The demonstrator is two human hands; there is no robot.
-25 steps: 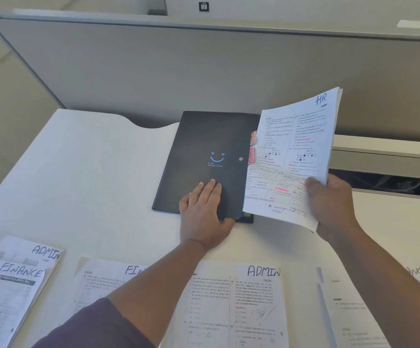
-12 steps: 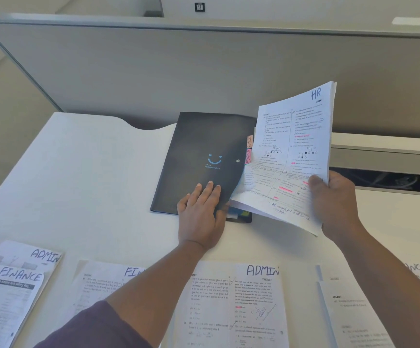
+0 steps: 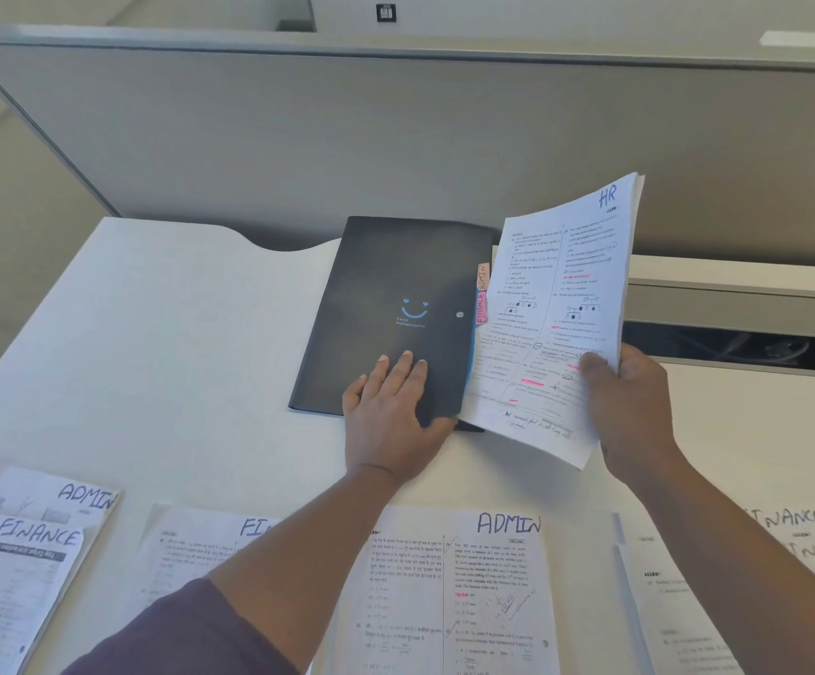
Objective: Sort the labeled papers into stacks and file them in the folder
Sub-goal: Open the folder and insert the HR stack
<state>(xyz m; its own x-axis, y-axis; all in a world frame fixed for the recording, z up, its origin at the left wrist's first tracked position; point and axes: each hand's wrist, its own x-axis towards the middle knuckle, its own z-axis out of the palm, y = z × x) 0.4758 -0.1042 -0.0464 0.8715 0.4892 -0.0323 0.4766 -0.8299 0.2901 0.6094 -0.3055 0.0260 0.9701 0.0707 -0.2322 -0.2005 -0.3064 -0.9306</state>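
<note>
Desk [image 3: 162,343]: white top, notch cut in the far edge, grey partition [image 3: 298,148] behind it, open cable tray [image 3: 737,343] set in the desk at far right w/ cables inside. Near edge, L to R: ADMIN sheet [image 3: 55,499] partly under a FINANCE sheet [image 3: 16,577] at your far left; second FINANCE sheet [image 3: 201,552], label half hidden by your left forearm; centre ADMIN sheet [image 3: 483,577], printed in two columns w/ pink marks; right-hand papers [image 3: 678,601] incl. one marked FINANCE, mostly covered by your right forearm. Both forearms cross this row, so much of the print there is blocked. Purple sleeve [image 3: 176,635] shows at bottom. Folder [image 3: 396,285]: dark, closed, lies flat mid-desk just beyond the row, angled slightly; blue smiley + small text on cover, a round snap near its right edge. Index tabs stick out on the right side: orange ADMIN tab [image 3: 482,276] above pink FINANCE tab [image 3: 480,307]; a blue edge shows below them. Your left hand [image 3: 391,411] lies palm down on the folder's near right corner, fingers straight and flat, thumb at the corner edge, not curled round anything. HR stack [image 3: 561,324]: several sheets, held up off the desk just right of the folder, tilted, its left edge overlapping the folder's right side & hiding part of the tabs; "HR" in blue ink top right, diagrams, pink highlighter, handwriting at the bottom. Your right hand [image 3: 629,406] grips the stack at its lower right edge, thumb on the front, fingers behind.
</note>
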